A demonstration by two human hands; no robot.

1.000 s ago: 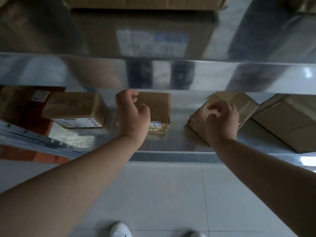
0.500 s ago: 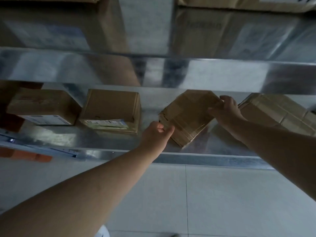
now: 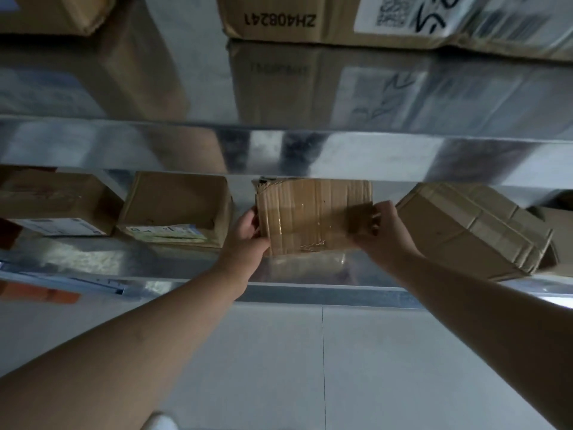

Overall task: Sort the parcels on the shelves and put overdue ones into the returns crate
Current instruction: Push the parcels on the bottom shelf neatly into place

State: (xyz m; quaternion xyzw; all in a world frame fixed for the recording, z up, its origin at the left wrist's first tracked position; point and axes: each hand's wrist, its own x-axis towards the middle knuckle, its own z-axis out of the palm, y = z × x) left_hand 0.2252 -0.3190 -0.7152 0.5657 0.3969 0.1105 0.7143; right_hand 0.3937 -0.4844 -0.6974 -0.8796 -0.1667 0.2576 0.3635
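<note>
A worn, taped cardboard parcel (image 3: 310, 212) is held just above the lower metal shelf (image 3: 186, 262), squared to the shelf front. My left hand (image 3: 248, 234) grips its left edge and my right hand (image 3: 378, 231) grips its right edge. To its left stand a brown parcel (image 3: 176, 200) with a label on its front and another labelled parcel (image 3: 52, 200). A larger taped parcel (image 3: 471, 231) lies tilted at the right. No returns crate is in view.
The upper shelf (image 3: 310, 156) carries big cartons, one marked ZH408241 (image 3: 279, 20) with a white label. An orange object (image 3: 40, 294) shows at the lower left. Grey floor tiles (image 3: 310, 367) lie below, with a white shoe tip at the bottom edge.
My left hand left the middle parcel and took the taped parcel's left edge. With both hands the parcel turned from a skewed lie to square, lifted a little.
</note>
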